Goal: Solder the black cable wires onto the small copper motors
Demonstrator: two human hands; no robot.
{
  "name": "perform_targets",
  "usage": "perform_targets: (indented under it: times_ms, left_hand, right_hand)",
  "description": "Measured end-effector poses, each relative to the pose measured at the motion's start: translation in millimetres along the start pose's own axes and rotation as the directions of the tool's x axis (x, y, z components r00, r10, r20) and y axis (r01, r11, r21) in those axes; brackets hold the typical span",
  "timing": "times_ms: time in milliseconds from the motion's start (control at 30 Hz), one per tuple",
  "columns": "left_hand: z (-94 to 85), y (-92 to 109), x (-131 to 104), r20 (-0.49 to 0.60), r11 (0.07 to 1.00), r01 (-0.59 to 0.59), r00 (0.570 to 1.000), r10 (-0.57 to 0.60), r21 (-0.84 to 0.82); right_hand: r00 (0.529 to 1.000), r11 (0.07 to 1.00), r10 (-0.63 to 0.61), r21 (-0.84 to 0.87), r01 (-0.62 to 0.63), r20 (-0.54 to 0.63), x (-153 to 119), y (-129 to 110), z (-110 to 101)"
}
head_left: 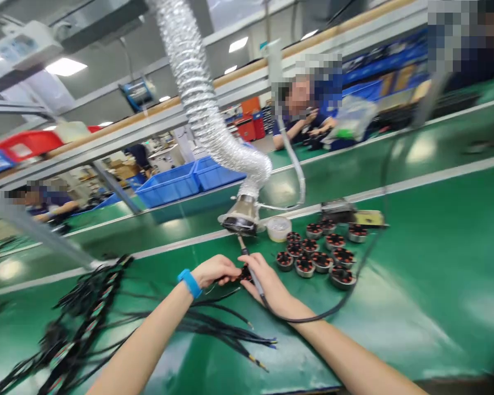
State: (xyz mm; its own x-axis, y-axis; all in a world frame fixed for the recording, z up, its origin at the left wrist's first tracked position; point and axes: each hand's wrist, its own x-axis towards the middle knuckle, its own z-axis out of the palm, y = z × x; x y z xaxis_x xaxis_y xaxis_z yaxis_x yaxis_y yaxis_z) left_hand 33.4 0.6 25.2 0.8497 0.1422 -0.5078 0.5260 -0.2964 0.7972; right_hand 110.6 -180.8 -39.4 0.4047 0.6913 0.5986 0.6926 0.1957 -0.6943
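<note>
Left hand, blue band at the wrist, fingers pinched shut on a small dark wound part resting on the green table; right hand just beside it, fingers closed round a slim pen-like soldering iron whose long axis slants up and away toward the silver ribbed extraction hose. The part lies between both hands. Round copper-wound stators cluster to the right, black wire bundles to the left. No writing is legible

Glossy green flat workbench mat, bright blue wristband, ribbed silver foil duct hose, black bundled wires, blue plastic bins.
</note>
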Motion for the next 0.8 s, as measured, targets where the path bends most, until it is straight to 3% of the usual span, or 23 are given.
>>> perform_targets:
  times_ms: [400, 633, 800]
  left_hand:
    - [6.8, -27.8, 8.5, 0.165, 0.975, 0.052, 0.986, -0.016, -0.216]
    - [8.8, -28.8, 9.9, 0.154, 0.971, 0.051, 0.988, -0.015, -0.233]
    - [3.7, -29.4, 5.9, 0.172, 0.990, 0.050, 0.985, -0.027, -0.133]
  right_hand:
    - [0.998, 0.998, -0.062, -0.019, 0.062, -0.007, -0.9, 7.0, 6.4]
    - [0.999, 0.999, -0.029, 0.025, 0.029, 0.012, 0.8, 7.7, 10.0]
    - [0.998, 0.999, -0.034, 0.040, 0.032, 0.055, 3.2, 7.9, 11.3]
